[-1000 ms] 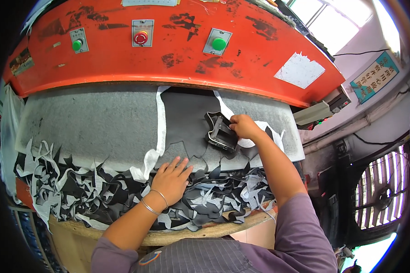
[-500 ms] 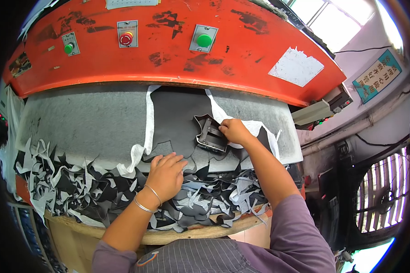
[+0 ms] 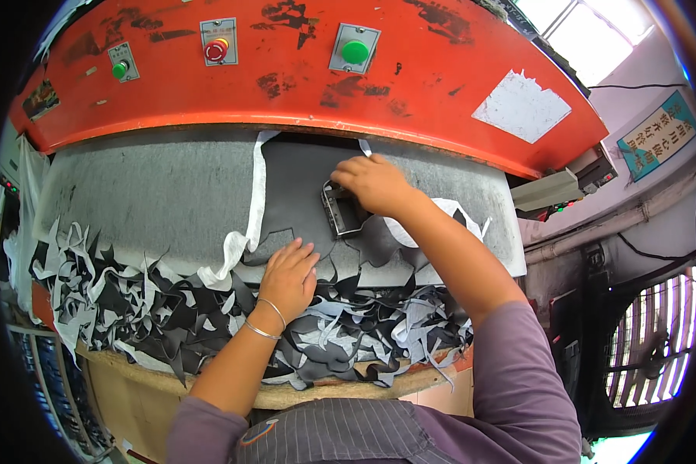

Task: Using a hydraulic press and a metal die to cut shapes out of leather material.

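Observation:
A sheet of dark grey material with white edges lies on the grey press bed, its near edge cut into notches. On it rests a metal cutting die, an open frame with crossbars. My right hand grips the far side of this die, fingers curled over its edge. My left hand lies flat with fingers spread on the sheet's near edge, close to a cut-out gap, and holds nothing. A strip of white edging curls off to the left of it.
Heaped offcuts in grey, black and white line the near edge of the press bed. An orange press beam spans the far side, carrying a red button and green buttons. A fan stands at right.
My right hand has moved the die away from me and slightly left, shifting its grip to the far side. My left hand stays near the sheet's front edge, slightly to the right.

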`<state>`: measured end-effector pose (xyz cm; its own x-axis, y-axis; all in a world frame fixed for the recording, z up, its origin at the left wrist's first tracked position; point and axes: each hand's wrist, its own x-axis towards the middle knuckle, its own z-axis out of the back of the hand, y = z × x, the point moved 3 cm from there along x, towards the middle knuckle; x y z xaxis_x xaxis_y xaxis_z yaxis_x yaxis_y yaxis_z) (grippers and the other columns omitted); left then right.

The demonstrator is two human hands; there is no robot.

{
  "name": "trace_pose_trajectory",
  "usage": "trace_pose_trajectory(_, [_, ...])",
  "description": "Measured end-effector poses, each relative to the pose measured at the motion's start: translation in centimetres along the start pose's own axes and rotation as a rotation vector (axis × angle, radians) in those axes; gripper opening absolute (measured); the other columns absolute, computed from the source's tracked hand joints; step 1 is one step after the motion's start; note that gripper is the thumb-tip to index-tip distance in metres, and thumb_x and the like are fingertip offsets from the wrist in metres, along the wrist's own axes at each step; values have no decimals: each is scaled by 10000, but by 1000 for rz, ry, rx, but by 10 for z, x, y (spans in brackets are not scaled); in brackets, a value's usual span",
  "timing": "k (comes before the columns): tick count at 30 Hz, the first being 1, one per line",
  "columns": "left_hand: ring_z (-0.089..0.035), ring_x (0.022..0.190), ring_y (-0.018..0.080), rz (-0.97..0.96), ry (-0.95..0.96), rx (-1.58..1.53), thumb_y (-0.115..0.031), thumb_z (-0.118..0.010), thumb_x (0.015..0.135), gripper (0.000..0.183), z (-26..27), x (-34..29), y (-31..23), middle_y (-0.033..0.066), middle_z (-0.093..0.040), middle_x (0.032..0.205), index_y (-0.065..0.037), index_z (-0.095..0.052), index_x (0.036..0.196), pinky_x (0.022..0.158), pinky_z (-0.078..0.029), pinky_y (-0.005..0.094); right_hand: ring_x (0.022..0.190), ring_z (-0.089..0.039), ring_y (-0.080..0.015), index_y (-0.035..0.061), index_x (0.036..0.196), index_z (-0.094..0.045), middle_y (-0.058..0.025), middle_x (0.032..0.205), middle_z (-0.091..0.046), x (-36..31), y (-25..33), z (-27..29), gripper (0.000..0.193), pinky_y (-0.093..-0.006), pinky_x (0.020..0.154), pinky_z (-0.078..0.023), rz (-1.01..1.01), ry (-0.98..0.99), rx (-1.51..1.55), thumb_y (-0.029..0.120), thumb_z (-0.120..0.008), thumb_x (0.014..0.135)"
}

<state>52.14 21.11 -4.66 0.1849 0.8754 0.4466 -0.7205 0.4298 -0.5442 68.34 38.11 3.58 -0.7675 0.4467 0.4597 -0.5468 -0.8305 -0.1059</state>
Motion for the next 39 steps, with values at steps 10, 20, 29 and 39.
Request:
trace_pose_trajectory(10, [-524,1193,314,-14,-54,-37,-88,-606,800,253,8,-12,8,133,-629,1172,-23,-670,1037,1023,-378,452,834,-621,-384,73,899,-636,-175,868,-653,-22,-7,-17,197,-497,700,-484,-273,555,157,250,-551,882])
trace_pose_trajectory(20, [-472,1247,316,36,29,-42,-124,-617,798,305,1,-1,-5,144,-589,1232,-27,-639,1086,1055,-321,466,773,-612,-416,-31,845,-606,-245,811,-629,-106,40,-8,228,-459,711,-480,-917,33,297,193,-570,865])
trace_pose_trajectory(29, [-414,1292,344,139,135,-116,-111,-589,801,315,-25,36,-5,179,-541,1282,-41,-502,1095,1084,-258,480,1268,-393,-392,3,1417,-284,-240,1369,-420,-143,8,2,1008,-425,1067,-291,-609,145,536,340,-827,637])
trace_pose_trajectory(39, [-388,1321,316,188,292,170,-175,-609,828,378,20,15,-3,132,-488,1369,-63,-539,1183,1098,-252,480,1362,-300,-347,63,1469,-263,-180,1472,-341,-102,-28,24,943,-413,1116,-253,-496,340,638,322,-784,727])
